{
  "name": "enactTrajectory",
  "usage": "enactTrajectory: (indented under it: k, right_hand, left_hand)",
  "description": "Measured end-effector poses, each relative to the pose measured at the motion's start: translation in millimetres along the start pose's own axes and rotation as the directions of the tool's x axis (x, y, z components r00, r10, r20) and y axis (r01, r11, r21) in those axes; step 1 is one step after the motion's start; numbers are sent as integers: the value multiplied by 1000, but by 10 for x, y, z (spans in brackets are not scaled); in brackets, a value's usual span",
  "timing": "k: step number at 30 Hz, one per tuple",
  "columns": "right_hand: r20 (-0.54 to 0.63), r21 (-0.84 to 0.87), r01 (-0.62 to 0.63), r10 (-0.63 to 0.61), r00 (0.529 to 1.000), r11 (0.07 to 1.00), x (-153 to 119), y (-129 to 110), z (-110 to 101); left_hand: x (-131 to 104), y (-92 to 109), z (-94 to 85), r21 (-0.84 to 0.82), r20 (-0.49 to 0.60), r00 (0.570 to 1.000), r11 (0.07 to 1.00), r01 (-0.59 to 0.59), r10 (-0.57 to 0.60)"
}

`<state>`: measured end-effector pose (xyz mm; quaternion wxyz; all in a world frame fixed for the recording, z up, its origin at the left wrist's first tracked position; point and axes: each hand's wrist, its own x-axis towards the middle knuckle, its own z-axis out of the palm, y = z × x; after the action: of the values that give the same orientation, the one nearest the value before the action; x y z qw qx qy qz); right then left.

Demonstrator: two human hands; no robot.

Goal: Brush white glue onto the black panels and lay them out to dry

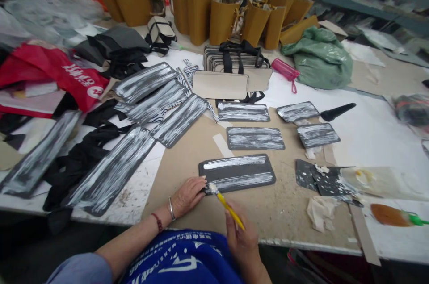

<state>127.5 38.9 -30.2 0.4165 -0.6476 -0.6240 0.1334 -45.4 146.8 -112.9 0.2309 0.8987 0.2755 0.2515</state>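
Observation:
A black panel point(239, 174) with rounded corners lies before me, bearing two white streaks with a dark band between them. At its lower left corner are the fingers of my left hand point(189, 194), closed on the edge; a bracelet and a bangle circle that wrist. My right hand point(243, 230) grips a brush point(231, 210) by its yellow handle. The white-coated brush tip touches the panel's lower left part, close to my left fingertips. Beyond it lie two smaller streaked panels point(256, 138), with two more smeared pieces point(318, 134) to the right.
Several long streaked panels point(114, 170) lie at the left over black straps. Strapped stacked boards point(221, 84), a pink pouch point(284, 69) and a green plastic bag point(321, 58) are behind. Brown bags point(221, 18) line the back, near another person's hands. A glue bottle point(390, 215) lies right.

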Motion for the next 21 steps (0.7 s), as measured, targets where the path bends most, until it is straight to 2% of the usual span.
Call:
enactTrajectory:
  k: [3, 5, 9, 11, 14, 21]
  right_hand:
    - [-55, 9, -140, 140, 989, 990, 148, 82, -12]
    - [-41, 57, -243, 246, 968, 968, 230, 124, 74]
    - [5, 222, -426, 436, 900, 877, 331, 220, 317]
    - [11, 267, -511, 527, 850, 817, 367, 323, 337]
    - [-28, 257, -610, 637, 771, 750, 419, 580, 147]
    - [-263, 74, -718, 708, 655, 692, 503, 1319, -687]
  left_hand:
    - [-18, -18, 16, 15, -21, 1000, 1000, -16, 17]
    - [-22, -19, 19, 41, -36, 999, 999, -29, 31]
    - [-13, 2, -2, 77, -25, 999, 997, -30, 32]
    - [-12, 9, -9, 87, -36, 999, 996, -33, 36]
    - [-17, 8, -5, 104, -47, 998, 994, -43, 49]
    - [15, 21, -13, 133, -67, 995, 989, -65, 74]
